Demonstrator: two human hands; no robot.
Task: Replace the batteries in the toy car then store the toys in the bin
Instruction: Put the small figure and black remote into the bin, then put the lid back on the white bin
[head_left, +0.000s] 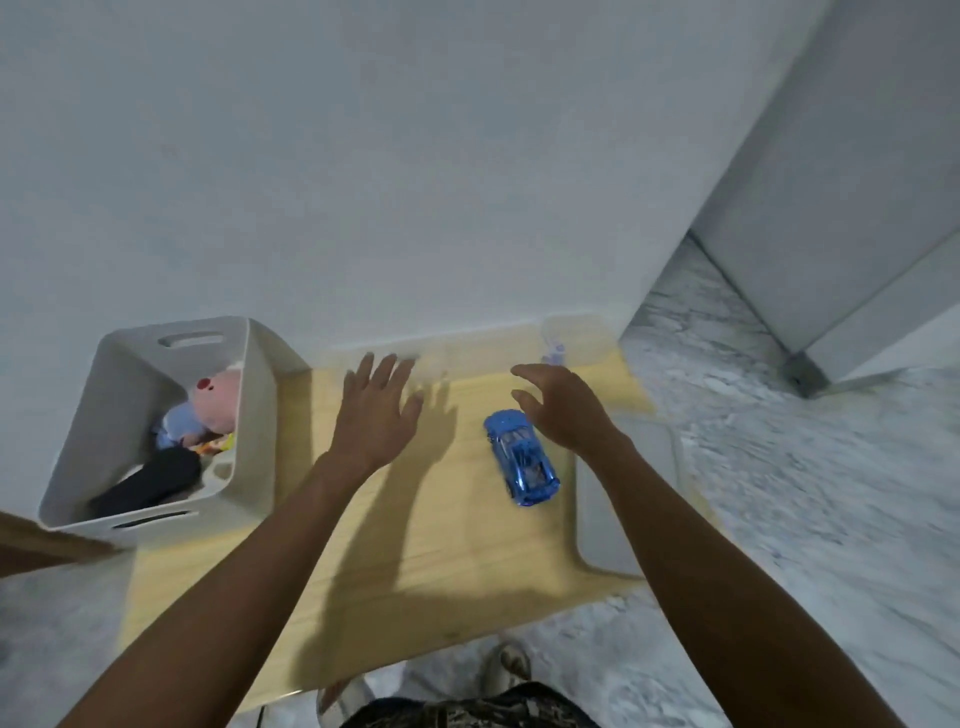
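The blue toy car (522, 457) is seen right of the middle, on the wooden table (426, 545). Nothing is held by the left hand (376, 410) or right hand (563, 408); fingers are spread. The bin (254, 415) is at the left.

No readable text, labels, brands or numbers anywhere in view. Blue plastic toy car (522, 456): no legible marking, surface blurred. White plastic storage bin (254, 415): walls plain. Pink plush toy (218, 402) inside bin: red patch only, no lettering.
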